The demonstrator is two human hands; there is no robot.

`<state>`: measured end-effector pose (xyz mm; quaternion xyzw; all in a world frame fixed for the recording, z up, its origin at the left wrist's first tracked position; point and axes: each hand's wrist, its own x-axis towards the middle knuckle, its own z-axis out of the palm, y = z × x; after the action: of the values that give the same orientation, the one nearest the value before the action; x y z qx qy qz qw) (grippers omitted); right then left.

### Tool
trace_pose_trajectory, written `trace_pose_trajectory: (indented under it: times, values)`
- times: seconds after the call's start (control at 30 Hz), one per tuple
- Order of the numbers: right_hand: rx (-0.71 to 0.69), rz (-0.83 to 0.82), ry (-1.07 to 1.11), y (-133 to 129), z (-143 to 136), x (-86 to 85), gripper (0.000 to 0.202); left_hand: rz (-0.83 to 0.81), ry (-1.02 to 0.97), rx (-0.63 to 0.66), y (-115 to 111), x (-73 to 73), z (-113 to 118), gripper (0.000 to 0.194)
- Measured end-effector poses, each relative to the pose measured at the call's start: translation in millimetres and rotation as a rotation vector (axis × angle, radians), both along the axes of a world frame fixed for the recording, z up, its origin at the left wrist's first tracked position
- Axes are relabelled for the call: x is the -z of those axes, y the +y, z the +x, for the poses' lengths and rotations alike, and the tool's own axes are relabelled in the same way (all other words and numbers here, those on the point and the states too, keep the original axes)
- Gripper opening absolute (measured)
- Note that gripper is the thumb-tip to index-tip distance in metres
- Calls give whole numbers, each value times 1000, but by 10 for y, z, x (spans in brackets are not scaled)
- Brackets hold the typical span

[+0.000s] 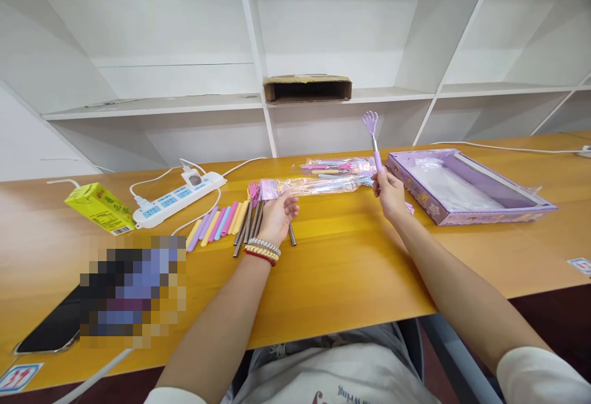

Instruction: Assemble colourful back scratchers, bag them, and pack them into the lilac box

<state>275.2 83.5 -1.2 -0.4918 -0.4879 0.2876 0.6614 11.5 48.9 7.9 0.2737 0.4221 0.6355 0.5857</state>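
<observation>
The right hand (390, 196) holds a purple back scratcher (374, 143) upright, its fingers closed around the handle. The clawed head is uppermost, raised in front of the shelf unit (341, 16). The left hand (276, 220) is over the metal rods (244, 226), near the labelled end of a clear plastic packet (318, 186). Its fingers are partly curled — whether they grip anything cannot be told.

Bare worktop (337, 256) lies between the forearms and extends to the front edge, where the person sits. This is the widest open room within reach. To the rear, the packets lie short of the shelf unit, with a narrow strip of worktop behind them.

Right boundary: the open purple box (441, 215), its near left side just beside the right wrist. Left boundary: a row of coloured tubes (220, 225) beside the rods — then the power strip (180, 199) and the yellow drink carton (99, 208) farther out.
</observation>
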Motion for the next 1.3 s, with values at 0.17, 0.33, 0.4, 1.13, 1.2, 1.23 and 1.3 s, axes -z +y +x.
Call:
trace_pose_trajectory:
  times: [0.17,0.33,0.4,1.13,1.2,1.23,1.3]
  values:
    - [-173,-72,26,-45,-86,36,41,-4,-17,19,3,45,51,30]
    - [-597,-158,57,-146,-239,75,34,11,62,-2,4,51,48,30]
    - [-780,-253,26,-215,-323,73,33,27,166,19,-12,48,53,30]
    - [-737,-239,-153,-253,-320,10,39,92,819,858,-404,-44,205,31]
    - [-714,-235,-188,-255,-321,12,40,113,834,846,-404,-52,214,30]
    - [-718,-227,-200,-261,-326,15,39,130,838,841,-399,-55,216,29]
    - [-749,-204,-208,-278,-343,30,36,177,847,832,-385,-57,217,29]
